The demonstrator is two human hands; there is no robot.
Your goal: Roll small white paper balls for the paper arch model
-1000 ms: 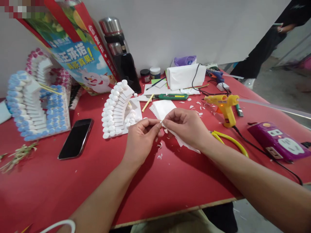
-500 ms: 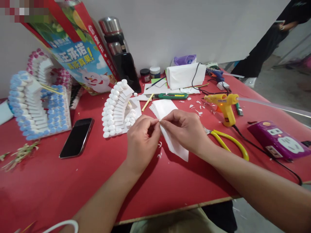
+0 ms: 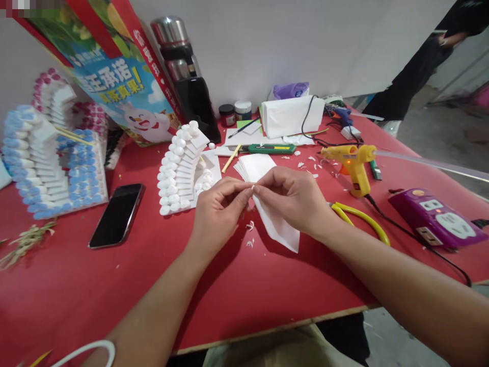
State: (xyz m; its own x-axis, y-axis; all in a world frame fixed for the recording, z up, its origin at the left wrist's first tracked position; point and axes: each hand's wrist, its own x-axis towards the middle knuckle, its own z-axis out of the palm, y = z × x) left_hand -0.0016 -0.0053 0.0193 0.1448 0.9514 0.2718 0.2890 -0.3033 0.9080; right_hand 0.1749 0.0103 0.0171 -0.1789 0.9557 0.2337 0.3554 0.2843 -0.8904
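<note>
1. White, thin and smooth: paper strip (image 3: pixel 278 227), front and centre, slanting from the fingertips (hub of the dial) toward 5 o'clock, widening to a pointed corner over the red table (image 3: pixel 237 306).
2. Narrow end of the strip nipped between thumb and forefinger of both left hand (image 3: pixel 217 211) and right hand (image 3: pixel 296 201), tips meeting, other fingers curled inward; too small to tell how the tip is folded.
3. Toward 6 o'clock, just below the pinch: curled, feathery paper scraps (image 3: pixel 250 226).
4. Toward 12 o'clock: fanned, flat paper stack (image 3: pixel 255 163), near edge covered by the hands.
5. Toward 9 o'clock: white arch (image 3: pixel 173 176) of puffy round lumps and thin flat steps, one lower corner hidden behind the left hand.
6. Farther out near 9 o'clock: glossy black phone (image 3: pixel 116 216), then blue-and-white arch (image 3: pixel 38 168) of similar lumpy build.
7. Toward 1 o'clock: green knife (image 3: pixel 269 149), with folded white bundle (image 3: pixel 292 118) beyond.
8. Between 2 and 3 o'clock: yellow plastic glue gun (image 3: pixel 353 168), orange light glowing.
9. Just past 3 o'clock: curved yellow handles (image 3: pixel 364 214), far end blocked by the right forearm; farther out, shiny purple power strip (image 3: pixel 439 219).
10. Toward 10 o'clock: bright printed bag (image 3: pixel 114 71); toward 11, metal flask (image 3: pixel 170 31).
</note>
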